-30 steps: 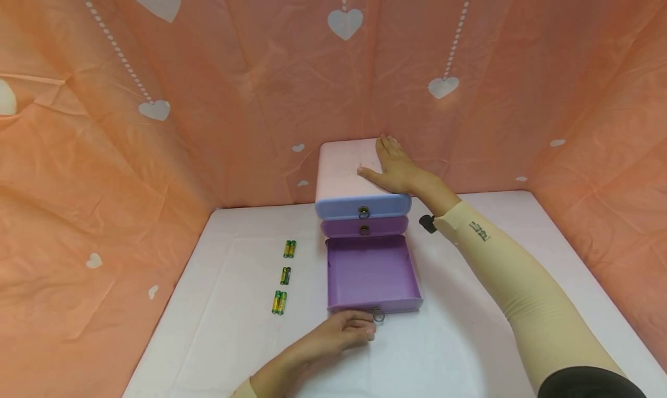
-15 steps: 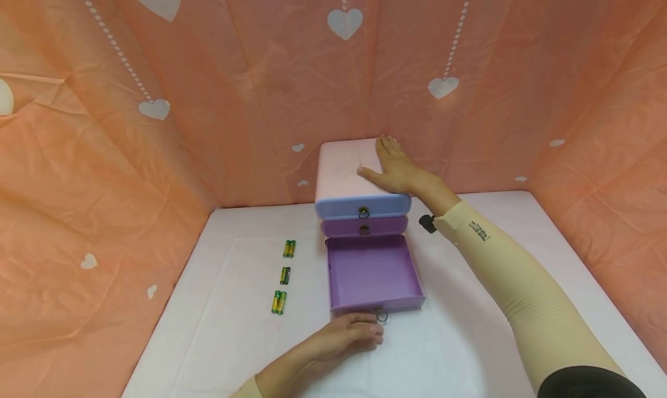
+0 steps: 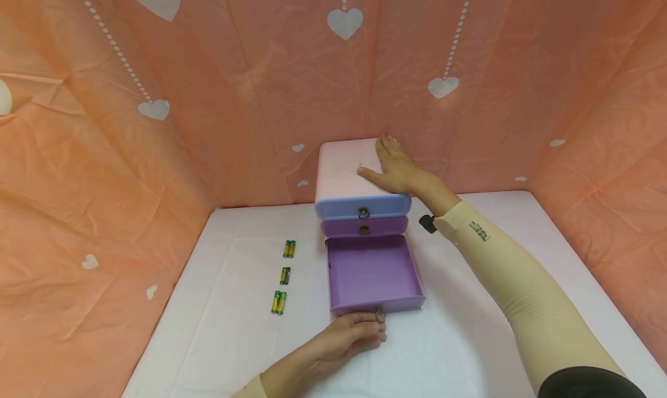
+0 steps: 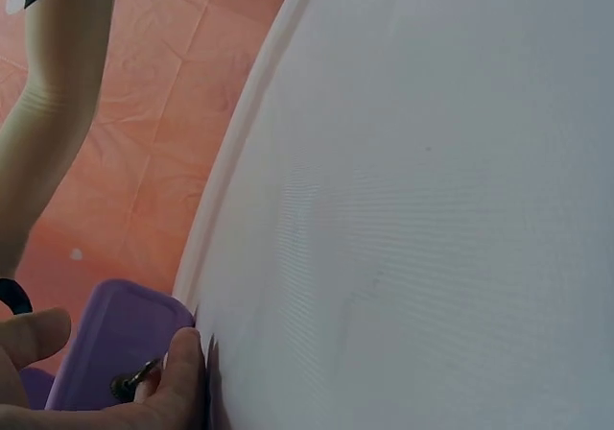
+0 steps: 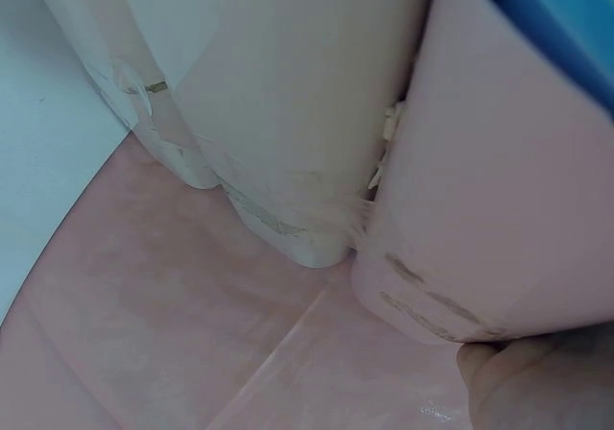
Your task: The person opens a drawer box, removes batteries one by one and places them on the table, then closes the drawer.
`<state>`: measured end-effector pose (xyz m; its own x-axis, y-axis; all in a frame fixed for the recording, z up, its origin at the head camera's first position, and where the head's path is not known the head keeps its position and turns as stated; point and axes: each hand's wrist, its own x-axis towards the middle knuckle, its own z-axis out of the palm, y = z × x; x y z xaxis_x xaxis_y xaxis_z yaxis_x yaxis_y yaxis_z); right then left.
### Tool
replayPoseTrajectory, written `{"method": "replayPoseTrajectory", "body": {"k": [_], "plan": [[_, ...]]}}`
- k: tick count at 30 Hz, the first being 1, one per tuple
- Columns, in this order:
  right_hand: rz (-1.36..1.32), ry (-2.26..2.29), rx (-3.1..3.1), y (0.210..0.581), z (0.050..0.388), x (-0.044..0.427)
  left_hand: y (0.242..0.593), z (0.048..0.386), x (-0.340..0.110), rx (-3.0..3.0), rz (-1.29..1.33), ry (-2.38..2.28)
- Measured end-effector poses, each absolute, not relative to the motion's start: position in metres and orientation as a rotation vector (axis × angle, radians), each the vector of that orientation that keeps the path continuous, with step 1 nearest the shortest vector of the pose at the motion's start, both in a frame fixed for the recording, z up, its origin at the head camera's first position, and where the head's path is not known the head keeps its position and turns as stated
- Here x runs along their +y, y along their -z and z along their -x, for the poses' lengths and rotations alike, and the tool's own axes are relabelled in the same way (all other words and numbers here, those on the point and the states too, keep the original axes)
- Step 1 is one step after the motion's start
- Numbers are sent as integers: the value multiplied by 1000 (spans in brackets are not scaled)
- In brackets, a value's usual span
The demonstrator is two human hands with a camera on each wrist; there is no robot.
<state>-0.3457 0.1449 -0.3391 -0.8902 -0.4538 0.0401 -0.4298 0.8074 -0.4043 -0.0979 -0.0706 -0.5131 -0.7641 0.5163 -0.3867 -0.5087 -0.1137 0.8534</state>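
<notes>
A small drawer cabinet (image 3: 344, 166) with a pink shell stands against the backdrop in the head view. Its blue top drawer (image 3: 339, 208) and purple middle drawer (image 3: 339, 229) are pushed in. The bottom purple drawer (image 3: 372, 270) is pulled far out, with nothing in it. My left hand (image 3: 346, 337) lies at that drawer's front, fingers beside the metal ring pull (image 3: 380, 315). In the left wrist view the thumb stands apart from the fingers, which are by the ring pull (image 4: 129, 382). My right hand (image 3: 396, 169) rests spread on the cabinet top.
Left of the drawer, batteries lie in pairs on the white table: a far pair (image 3: 289, 248), a middle pair (image 3: 285, 276) and a near pair (image 3: 278, 302). An orange cloth backdrop (image 3: 250, 97) with hearts encloses the back and sides.
The bottom drawer has come slightly further out and right since the first frame. My left hand has shifted a little to the right along its front. My right hand stays put.
</notes>
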Motion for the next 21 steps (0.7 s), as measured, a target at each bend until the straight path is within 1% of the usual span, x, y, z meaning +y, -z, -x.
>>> {"method": "replayPoseTrajectory", "body": {"k": [11, 21], "plan": [[719, 628, 2932, 340, 346, 145, 521, 99, -65, 1625, -1, -1964], [718, 620, 2938, 341, 347, 145, 520, 96, -63, 1627, 63, -2004]]}}
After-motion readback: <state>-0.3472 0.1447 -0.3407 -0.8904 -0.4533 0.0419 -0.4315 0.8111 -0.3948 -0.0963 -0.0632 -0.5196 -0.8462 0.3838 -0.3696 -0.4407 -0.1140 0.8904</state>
